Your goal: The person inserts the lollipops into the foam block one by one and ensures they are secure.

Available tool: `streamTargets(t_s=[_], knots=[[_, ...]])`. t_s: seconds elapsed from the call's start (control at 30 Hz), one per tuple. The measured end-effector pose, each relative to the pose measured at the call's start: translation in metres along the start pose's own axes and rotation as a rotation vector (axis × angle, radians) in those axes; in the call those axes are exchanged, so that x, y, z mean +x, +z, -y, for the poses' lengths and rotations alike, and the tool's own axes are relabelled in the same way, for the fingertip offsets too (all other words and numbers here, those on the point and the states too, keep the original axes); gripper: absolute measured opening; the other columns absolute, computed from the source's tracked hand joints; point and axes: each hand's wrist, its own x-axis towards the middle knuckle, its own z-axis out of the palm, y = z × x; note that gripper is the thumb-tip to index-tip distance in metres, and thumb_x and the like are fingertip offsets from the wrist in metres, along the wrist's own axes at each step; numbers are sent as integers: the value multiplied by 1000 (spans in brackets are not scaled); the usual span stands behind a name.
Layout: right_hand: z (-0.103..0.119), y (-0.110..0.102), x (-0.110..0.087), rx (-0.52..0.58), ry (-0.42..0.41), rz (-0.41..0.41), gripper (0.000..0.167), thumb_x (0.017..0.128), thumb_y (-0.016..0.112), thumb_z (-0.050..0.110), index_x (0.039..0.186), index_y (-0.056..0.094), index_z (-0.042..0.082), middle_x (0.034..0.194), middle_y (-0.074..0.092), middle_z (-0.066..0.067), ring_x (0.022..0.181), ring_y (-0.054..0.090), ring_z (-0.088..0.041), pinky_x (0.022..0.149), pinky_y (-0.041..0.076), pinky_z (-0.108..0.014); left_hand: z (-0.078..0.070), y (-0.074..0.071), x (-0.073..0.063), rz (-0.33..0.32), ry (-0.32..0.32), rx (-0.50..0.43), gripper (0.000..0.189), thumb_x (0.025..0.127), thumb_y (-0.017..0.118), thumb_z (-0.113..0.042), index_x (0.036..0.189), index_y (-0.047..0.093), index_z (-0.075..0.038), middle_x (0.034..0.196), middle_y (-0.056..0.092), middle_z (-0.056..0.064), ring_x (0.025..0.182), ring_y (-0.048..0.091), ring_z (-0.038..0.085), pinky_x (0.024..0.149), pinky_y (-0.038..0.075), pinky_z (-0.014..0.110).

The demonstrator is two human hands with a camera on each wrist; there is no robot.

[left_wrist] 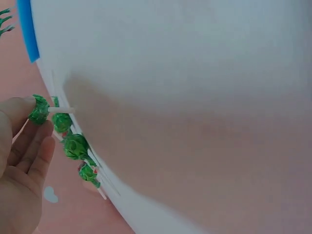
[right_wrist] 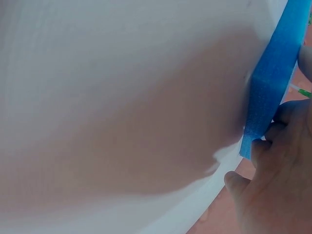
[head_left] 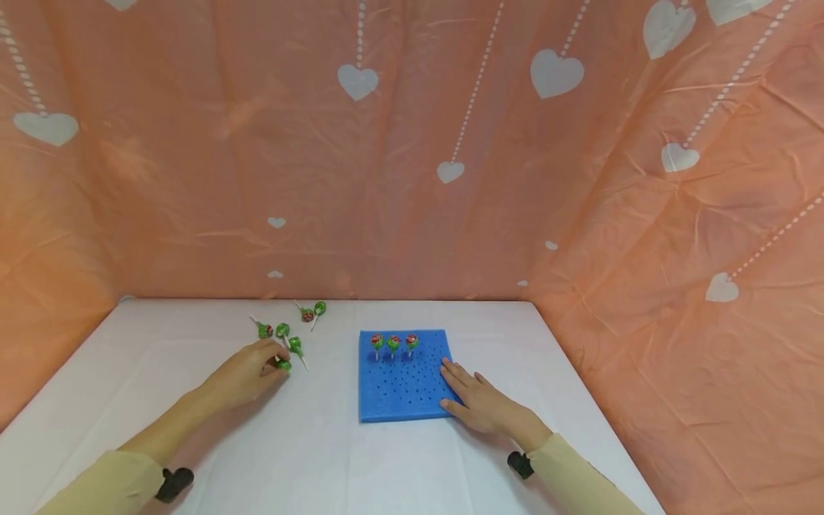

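Note:
My left hand [head_left: 247, 373] pinches a green-wrapped lollipop [left_wrist: 39, 112] by its head between thumb and fingers, its white stick pointing away from the palm. Beyond that hand several loose lollipops [head_left: 295, 344] with green and red wrappers lie on the table. A blue foam block [head_left: 386, 393] dotted with small holes lies flat at the middle of the table. Three lollipops [head_left: 393, 342] stand upright in a row near its far left corner. My right hand [head_left: 479, 404] rests on the block's right edge, fingers spread and fairly straight.
A white-covered table [head_left: 309, 443] carries everything. Behind it and at both sides hangs an orange cloth [head_left: 399, 236] printed with white hearts. Two more lollipops [head_left: 320, 307] lie close to the table's far edge. Each wrist wears a black camera [head_left: 520, 465].

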Motion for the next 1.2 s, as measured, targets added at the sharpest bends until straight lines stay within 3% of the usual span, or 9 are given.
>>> streamTargets(t_s=[0.23,0.53,0.77,0.97,1.2], knots=[[-4,1,0,-3,12,8,72,111,44,47,164,24,2,173,16,-14,158,18,-36,125,20,-62,-6,5,3,-76,-1,-17,21,89,77,2,108,72,-5,107,69,4,94,69,23,78,61,37],[-2,3,-2,28,-3,6,72,111,45,46,163,25,1,173,16,-15,158,19,-36,124,20,-63,-14,19,6,-264,146,-29,31,79,83,9,103,72,-7,100,66,0,84,67,17,69,60,31],[1,2,-3,14,-3,3,72,111,45,45,163,25,1,173,16,-15,158,19,-36,124,21,-62,-27,27,13,-319,156,-60,31,80,82,8,104,73,-9,103,68,2,81,67,22,67,59,29],[1,0,-2,9,-5,-9,71,111,45,45,163,26,1,173,17,-14,158,20,-35,125,21,-61,-39,33,24,-380,193,-126,32,79,82,11,105,73,-6,107,67,5,81,67,18,66,60,31],[2,-1,-3,13,-8,-7,72,110,45,46,163,26,1,173,17,-14,158,20,-35,124,22,-62,-57,39,39,-380,191,-213,31,82,82,7,107,72,-7,109,67,3,89,66,11,71,62,32]])
